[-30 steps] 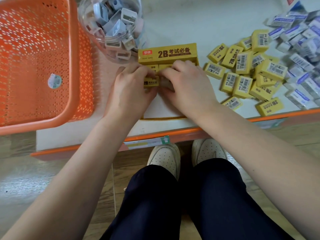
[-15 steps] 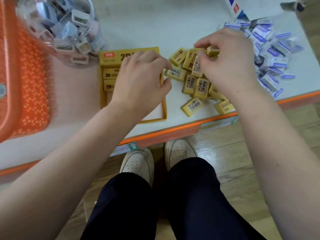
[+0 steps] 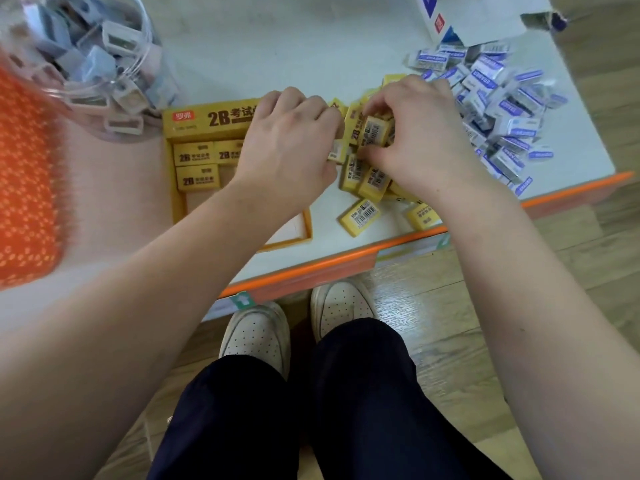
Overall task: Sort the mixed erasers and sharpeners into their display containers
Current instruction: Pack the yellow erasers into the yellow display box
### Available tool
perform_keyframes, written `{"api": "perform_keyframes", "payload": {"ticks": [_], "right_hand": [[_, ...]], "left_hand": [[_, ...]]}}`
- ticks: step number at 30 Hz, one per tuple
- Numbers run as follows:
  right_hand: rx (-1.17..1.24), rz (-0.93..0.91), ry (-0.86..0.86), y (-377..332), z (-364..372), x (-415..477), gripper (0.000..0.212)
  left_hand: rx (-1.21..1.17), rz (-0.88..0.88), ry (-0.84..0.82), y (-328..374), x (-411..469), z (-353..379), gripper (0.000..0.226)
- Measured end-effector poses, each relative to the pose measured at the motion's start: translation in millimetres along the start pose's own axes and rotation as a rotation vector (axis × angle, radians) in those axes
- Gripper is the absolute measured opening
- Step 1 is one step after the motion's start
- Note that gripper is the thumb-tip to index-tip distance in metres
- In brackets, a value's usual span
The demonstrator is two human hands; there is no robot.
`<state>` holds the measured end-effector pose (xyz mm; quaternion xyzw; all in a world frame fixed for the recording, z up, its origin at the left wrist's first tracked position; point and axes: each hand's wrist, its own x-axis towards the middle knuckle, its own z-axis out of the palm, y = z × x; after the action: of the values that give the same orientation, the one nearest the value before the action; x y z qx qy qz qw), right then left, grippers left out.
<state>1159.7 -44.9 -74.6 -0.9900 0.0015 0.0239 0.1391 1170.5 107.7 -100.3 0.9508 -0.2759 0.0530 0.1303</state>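
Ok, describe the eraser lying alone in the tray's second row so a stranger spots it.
Start at the yellow display tray with the 2B header. Two erasers lie side by side under the header; the target eraser sits below the left one, by the tray's left wall. It alone shows no neighbour in its row.

Both bare forearms are stretching toward the far side, hands nearly meeting. The left hand is curling knuckles-up, its grip hidden; the right hand is pinching a small yellow wrapped eraser.
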Motion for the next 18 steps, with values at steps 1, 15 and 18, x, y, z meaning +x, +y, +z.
{"api": "perform_keyframes", "payload": {"ticks": [1, 15, 18], "right_hand": [[0.015, 0.0, 0.017, -1.1, -0.4, -0.2, 0.03], [0.529, -0.093, -0.049, -73.8, 4.4, -9.3, 0.017], [0.38, -0.214, -0.145, -86.3, 17.9, -15.8, 0.016]], "left_hand": [[-0.064, -0.026, 0.046, 0.1, -2.3, -1.5, 0.027], [-0.365, -0.45, 0.168, -62.3, -85.4, -39.7, 0.032], [-0.331, -0.466, 0.155, -62.4, -94.3, -41.1, 0.032]]}}
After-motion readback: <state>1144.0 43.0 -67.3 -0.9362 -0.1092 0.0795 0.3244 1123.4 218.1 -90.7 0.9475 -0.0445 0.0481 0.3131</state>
